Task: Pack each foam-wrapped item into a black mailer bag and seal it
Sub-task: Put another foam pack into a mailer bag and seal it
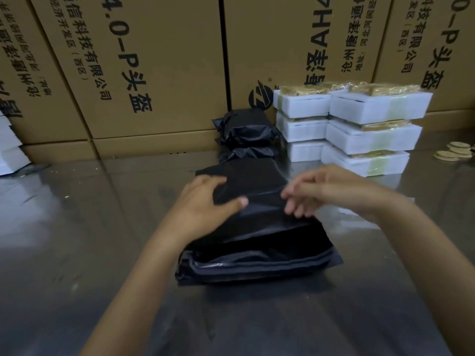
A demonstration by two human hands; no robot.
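Two sealed black parcels (245, 134) sit at the bench's far edge; six foam-wrapped items (354, 129) remain beside them. Left hand (203, 204) pinches the top mailer bag (257, 209) mid-bench; right hand (323, 191), blurred, fingers loose, holds nothing discernible.

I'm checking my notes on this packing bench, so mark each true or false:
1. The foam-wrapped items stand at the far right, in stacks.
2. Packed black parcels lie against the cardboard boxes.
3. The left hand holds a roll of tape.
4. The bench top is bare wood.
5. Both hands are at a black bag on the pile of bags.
1. True: the foam-wrapped items stand in two stacks at the far right.
2. True: the packed black parcels lie against the cardboard boxes.
3. False: the left hand grips the black bag; no tape shows.
4. False: the bench top is shiny metal.
5. True: the right hand, blurred, is at the bag on the pile of bags.
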